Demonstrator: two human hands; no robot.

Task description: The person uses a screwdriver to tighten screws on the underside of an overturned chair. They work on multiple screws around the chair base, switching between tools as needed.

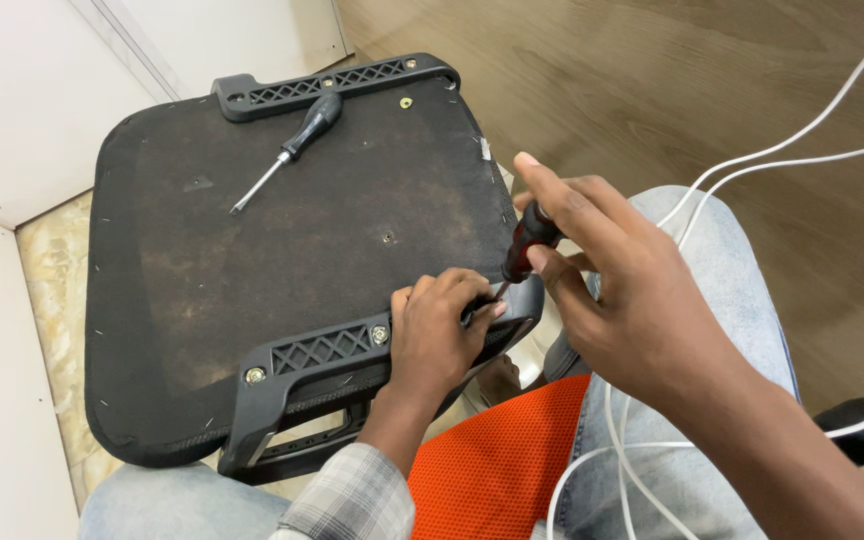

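Note:
An upturned black chair seat (252,230) rests on my lap, its fabric underside facing up. My right hand (622,300) grips a red-and-black screwdriver (527,245), tip down at the near plastic armrest bracket (322,350). My left hand (437,335) presses on that bracket beside the screwdriver tip, fingers curled around the spot. Two screws show in the bracket to the left of my hand. A second bracket (337,85) sits along the far edge of the seat.
A black-handled screwdriver (292,150) lies loose on the seat near the far bracket. White cables (782,160) trail across my right knee. An orange mesh piece (497,460) lies between my legs. White walls stand at left, wooden floor at right.

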